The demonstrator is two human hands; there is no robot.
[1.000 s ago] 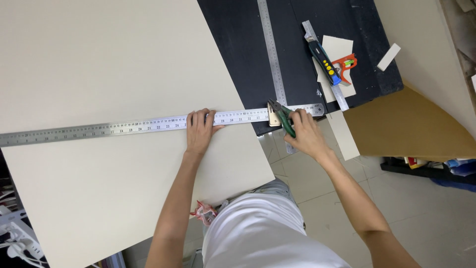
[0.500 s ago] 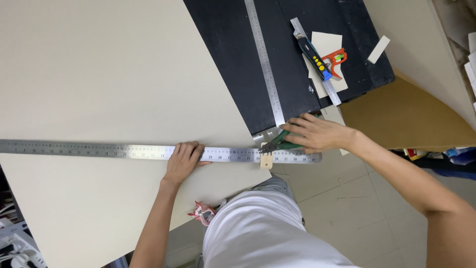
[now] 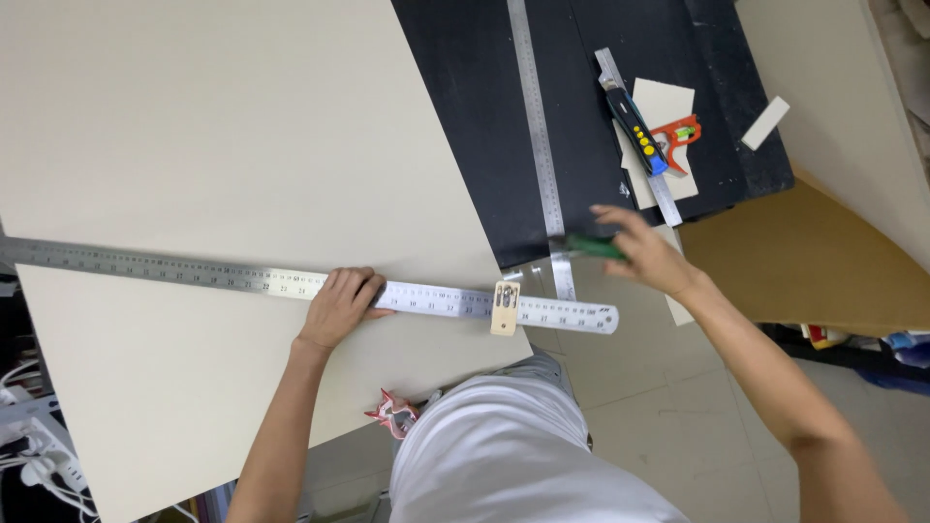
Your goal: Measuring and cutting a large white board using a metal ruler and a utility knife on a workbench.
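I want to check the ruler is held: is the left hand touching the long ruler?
Touching. The head view shows the left hand pressed flat on the long ruler, fingers covering its width.

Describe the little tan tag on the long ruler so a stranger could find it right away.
Start at the big cream board and follow the long steel ruler lying across it toward its right end. Just past the left hand, at the board's edge, sits the small tan tag, the only rectangular piece crossing the ruler.

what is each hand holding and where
Right hand grips a green-handled tool by its handle, blurred. Left hand presses flat on the long steel ruler, mid-length.
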